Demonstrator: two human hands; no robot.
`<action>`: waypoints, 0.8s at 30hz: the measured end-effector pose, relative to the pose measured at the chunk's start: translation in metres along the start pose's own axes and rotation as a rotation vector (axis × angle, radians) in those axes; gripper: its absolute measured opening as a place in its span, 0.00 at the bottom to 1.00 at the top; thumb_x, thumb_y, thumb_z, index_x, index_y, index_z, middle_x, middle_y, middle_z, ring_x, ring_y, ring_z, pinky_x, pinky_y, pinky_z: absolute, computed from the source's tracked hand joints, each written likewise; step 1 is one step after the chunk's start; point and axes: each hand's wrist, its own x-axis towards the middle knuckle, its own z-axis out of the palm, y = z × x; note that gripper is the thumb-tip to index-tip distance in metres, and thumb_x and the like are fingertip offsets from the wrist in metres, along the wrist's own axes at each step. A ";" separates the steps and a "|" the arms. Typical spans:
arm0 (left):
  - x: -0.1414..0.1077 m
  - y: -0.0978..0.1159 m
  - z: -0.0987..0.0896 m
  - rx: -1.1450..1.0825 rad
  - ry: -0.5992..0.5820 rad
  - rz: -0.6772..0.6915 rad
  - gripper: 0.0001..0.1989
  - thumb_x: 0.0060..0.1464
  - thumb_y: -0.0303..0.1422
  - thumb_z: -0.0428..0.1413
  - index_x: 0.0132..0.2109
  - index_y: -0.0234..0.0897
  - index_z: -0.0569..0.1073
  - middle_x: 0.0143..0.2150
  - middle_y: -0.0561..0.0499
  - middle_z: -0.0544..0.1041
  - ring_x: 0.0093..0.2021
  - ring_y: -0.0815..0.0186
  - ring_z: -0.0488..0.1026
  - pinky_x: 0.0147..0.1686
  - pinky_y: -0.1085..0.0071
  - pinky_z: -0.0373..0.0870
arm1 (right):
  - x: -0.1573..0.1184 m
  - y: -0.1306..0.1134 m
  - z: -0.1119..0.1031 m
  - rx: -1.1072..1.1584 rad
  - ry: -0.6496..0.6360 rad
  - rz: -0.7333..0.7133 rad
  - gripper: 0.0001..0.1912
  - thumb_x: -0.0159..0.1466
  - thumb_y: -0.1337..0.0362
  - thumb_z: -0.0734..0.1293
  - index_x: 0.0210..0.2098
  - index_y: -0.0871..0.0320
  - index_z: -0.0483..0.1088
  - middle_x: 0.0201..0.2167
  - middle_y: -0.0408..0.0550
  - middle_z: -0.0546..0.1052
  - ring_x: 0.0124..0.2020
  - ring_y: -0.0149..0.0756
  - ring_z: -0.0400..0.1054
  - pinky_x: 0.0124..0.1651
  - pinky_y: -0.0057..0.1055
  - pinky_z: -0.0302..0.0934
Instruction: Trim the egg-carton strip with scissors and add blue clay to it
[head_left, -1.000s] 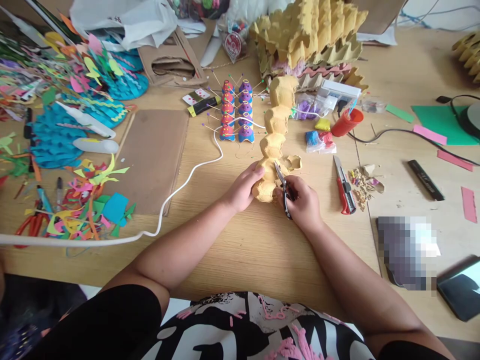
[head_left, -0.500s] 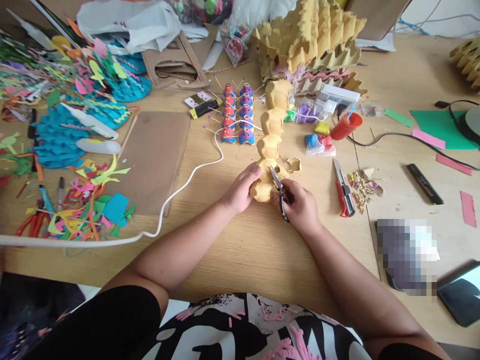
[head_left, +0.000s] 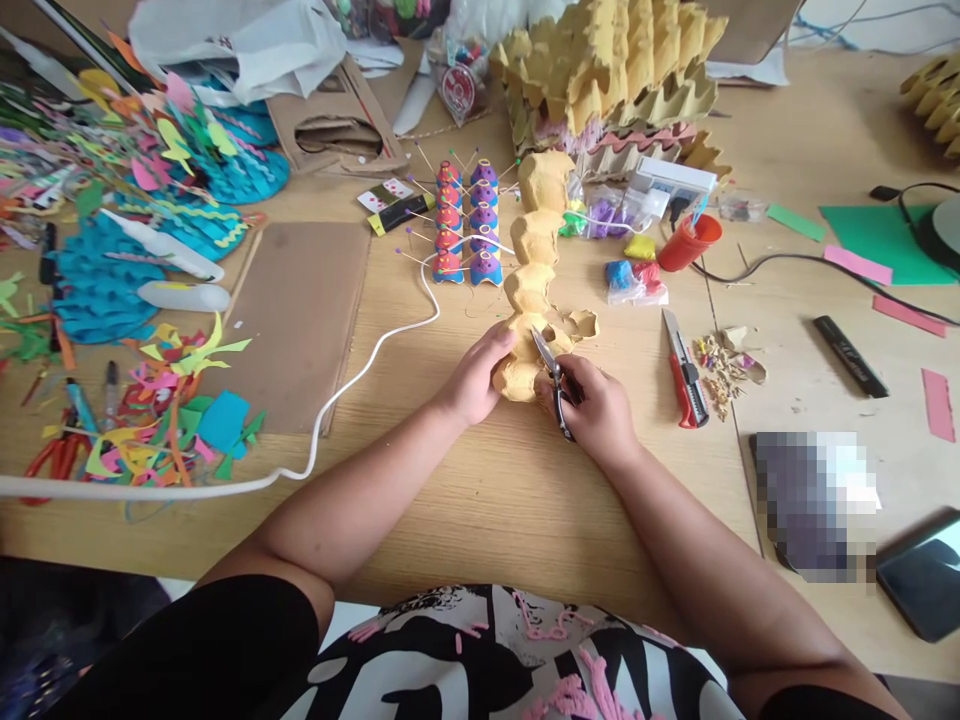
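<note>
Egg-carton strip (head_left: pixel 530 290), one, five cups long, stretches away from the person, right of two painted caterpillars (head_left: pixel 484 215). Left hand (head_left: pixel 480 375) grips its near left side, forearm angled inward; right hand (head_left: pixel 600 405), fingers curled, clasps one pair of scissors (head_left: pixel 556 375), blades at the strip.

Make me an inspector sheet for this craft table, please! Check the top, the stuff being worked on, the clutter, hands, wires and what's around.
Surface: wooden tabletop, with small broken bits beside the craft knife.
Job's things: yellow carton strip, lumpy; scissors, blades over the strip.
Clutter: paper scraps heaped on the left; red cup on the right.
Hands: left hand grips the strip; right hand holds the scissors.
Cables: white cord runs in from the left edge; dark cable lies on the right.
Surroundings: stacked egg trays and a white bag at the back.
</note>
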 end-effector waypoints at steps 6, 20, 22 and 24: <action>-0.001 0.004 0.005 -0.099 0.014 -0.048 0.22 0.63 0.49 0.64 0.56 0.39 0.81 0.50 0.45 0.88 0.62 0.50 0.83 0.59 0.58 0.81 | 0.002 0.003 -0.003 0.062 0.101 0.057 0.14 0.68 0.52 0.72 0.49 0.52 0.75 0.29 0.43 0.78 0.29 0.38 0.70 0.35 0.34 0.63; -0.002 0.013 0.013 -0.240 0.129 -0.085 0.16 0.72 0.44 0.55 0.53 0.39 0.82 0.39 0.51 0.87 0.43 0.61 0.86 0.42 0.68 0.80 | 0.002 0.006 0.004 -0.060 0.086 -0.122 0.22 0.65 0.63 0.72 0.57 0.52 0.71 0.44 0.51 0.81 0.41 0.45 0.75 0.47 0.42 0.71; -0.001 0.013 0.012 -0.213 0.129 -0.074 0.17 0.72 0.45 0.55 0.53 0.40 0.82 0.40 0.51 0.87 0.46 0.59 0.86 0.44 0.67 0.80 | 0.002 0.006 0.004 -0.033 0.076 -0.134 0.23 0.64 0.63 0.72 0.59 0.52 0.71 0.45 0.51 0.81 0.41 0.45 0.75 0.48 0.42 0.71; -0.001 0.012 0.011 -0.180 0.143 -0.055 0.19 0.71 0.48 0.55 0.54 0.41 0.82 0.44 0.50 0.88 0.51 0.56 0.85 0.47 0.64 0.81 | 0.001 0.005 0.003 -0.023 0.055 -0.126 0.24 0.64 0.62 0.72 0.60 0.52 0.71 0.46 0.51 0.81 0.42 0.45 0.75 0.48 0.42 0.71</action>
